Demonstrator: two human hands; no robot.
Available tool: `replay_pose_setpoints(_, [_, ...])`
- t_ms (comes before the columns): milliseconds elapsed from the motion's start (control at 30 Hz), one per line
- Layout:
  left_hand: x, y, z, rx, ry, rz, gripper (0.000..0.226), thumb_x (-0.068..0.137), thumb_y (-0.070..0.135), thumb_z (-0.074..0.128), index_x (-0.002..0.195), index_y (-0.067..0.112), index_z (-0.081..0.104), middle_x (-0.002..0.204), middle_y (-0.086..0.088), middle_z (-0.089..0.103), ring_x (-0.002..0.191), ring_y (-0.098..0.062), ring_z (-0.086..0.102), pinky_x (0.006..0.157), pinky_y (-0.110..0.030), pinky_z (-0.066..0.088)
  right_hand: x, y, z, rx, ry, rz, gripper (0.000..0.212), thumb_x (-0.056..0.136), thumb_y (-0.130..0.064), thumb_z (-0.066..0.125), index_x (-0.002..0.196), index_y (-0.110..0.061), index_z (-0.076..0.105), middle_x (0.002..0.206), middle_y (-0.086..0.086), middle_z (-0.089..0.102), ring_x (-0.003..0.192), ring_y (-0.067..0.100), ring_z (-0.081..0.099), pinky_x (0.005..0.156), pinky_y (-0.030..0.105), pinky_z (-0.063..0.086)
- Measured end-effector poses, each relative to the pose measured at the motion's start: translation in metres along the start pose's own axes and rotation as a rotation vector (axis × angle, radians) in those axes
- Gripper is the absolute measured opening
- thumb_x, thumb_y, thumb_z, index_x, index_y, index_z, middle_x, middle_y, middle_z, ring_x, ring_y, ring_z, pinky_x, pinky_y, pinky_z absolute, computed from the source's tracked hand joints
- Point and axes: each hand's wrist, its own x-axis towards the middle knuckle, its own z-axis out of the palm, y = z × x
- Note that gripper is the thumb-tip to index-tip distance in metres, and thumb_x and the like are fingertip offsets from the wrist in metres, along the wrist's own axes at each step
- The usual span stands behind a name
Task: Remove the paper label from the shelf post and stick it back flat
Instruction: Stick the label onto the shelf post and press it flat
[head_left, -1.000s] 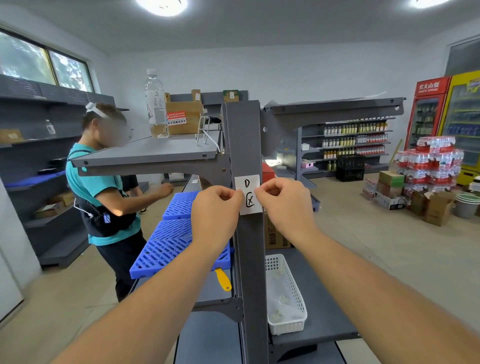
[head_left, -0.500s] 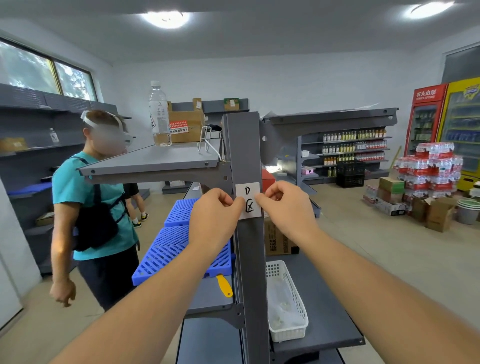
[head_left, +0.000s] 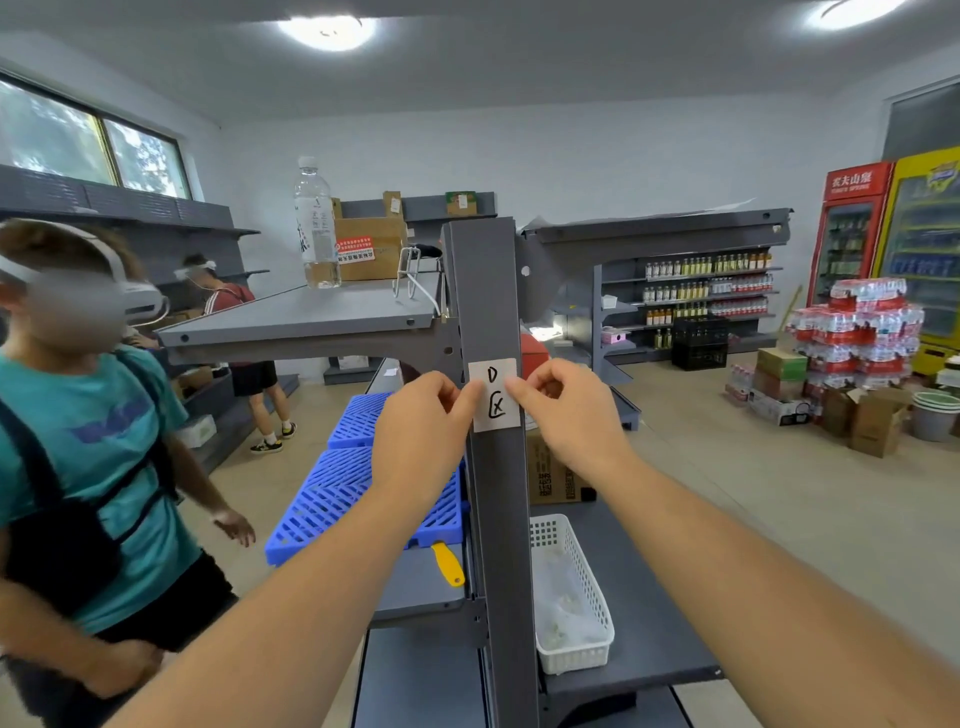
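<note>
Standing mid-frame in a shop with grey metal shelves: a tall grey metal shelf post (head_left: 488, 291). Pinching a white paper label with black handwritten marks (head_left: 493, 394) against it, left hand (head_left: 423, 441) gripping its left edge, right hand (head_left: 566, 415) its right edge.

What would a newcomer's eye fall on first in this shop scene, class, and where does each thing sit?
At the centre, a left hand and a right hand pinch the edges of a white paper label on the grey shelf post. Bright blue crates lie on the shelf behind the left hand, and a person in a teal shirt stands at far left.
</note>
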Motion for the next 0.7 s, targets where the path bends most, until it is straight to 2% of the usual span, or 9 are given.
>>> replay_pose_setpoints(133, [-0.012, -0.024, 0.009, 0.152, -0.057, 0.120, 0.039, 0.097, 0.054, 0.058, 0.078, 0.020, 0.061, 0.068, 0.006, 0.059, 0.064, -0.013, 0.056, 0.056, -0.028, 0.044, -0.014, 0.017, 0.003, 0.036, -0.076, 0.028, 0.026, 0.092, -0.046, 0.075, 0.085, -0.022, 0.068, 0.078, -0.009, 0.065, 0.069, 0.003, 0.056, 0.064, 0.019, 0.042])
replay_pose_setpoints(300, [-0.016, -0.030, 0.011, 0.266, -0.075, 0.226, 0.034, 0.099, 0.049, 0.056, 0.084, 0.020, 0.062, 0.078, 0.005, 0.059, 0.071, -0.013, 0.054, 0.061, -0.026, 0.042, -0.023, 0.026, 0.001, -0.017, -0.171, -0.013, 0.021, 0.090, -0.035, 0.080, 0.088, -0.019, 0.067, 0.076, -0.010, 0.060, 0.065, 0.003, 0.050, 0.066, 0.021, 0.043])
replay_pose_setpoints(433, [-0.015, -0.022, 0.011, 0.242, -0.096, 0.202, 0.038, 0.097, 0.055, 0.057, 0.083, 0.020, 0.061, 0.078, 0.006, 0.061, 0.073, -0.013, 0.057, 0.064, -0.030, 0.050, -0.019, 0.019, 0.002, -0.097, -0.134, -0.086, 0.029, 0.089, -0.045, 0.077, 0.086, -0.019, 0.066, 0.077, -0.008, 0.064, 0.065, 0.004, 0.053, 0.063, 0.022, 0.044])
replay_pose_setpoints(533, [-0.014, -0.016, 0.012, 0.297, -0.098, 0.168, 0.048, 0.096, 0.064, 0.051, 0.077, 0.020, 0.059, 0.071, 0.004, 0.061, 0.066, -0.013, 0.057, 0.057, -0.028, 0.044, -0.016, 0.017, 0.002, -0.148, -0.113, -0.100, 0.032, 0.091, -0.050, 0.073, 0.083, -0.021, 0.064, 0.079, -0.006, 0.066, 0.069, 0.005, 0.057, 0.063, 0.022, 0.044])
replay_pose_setpoints(700, [-0.012, -0.024, 0.012, 0.220, -0.123, 0.189, 0.038, 0.099, 0.050, 0.057, 0.080, 0.018, 0.062, 0.071, 0.005, 0.059, 0.067, -0.013, 0.055, 0.060, -0.026, 0.044, -0.015, 0.021, -0.004, -0.099, -0.159, -0.088, 0.022, 0.094, -0.041, 0.073, 0.088, -0.020, 0.069, 0.083, -0.006, 0.068, 0.072, 0.004, 0.057, 0.065, 0.019, 0.042])
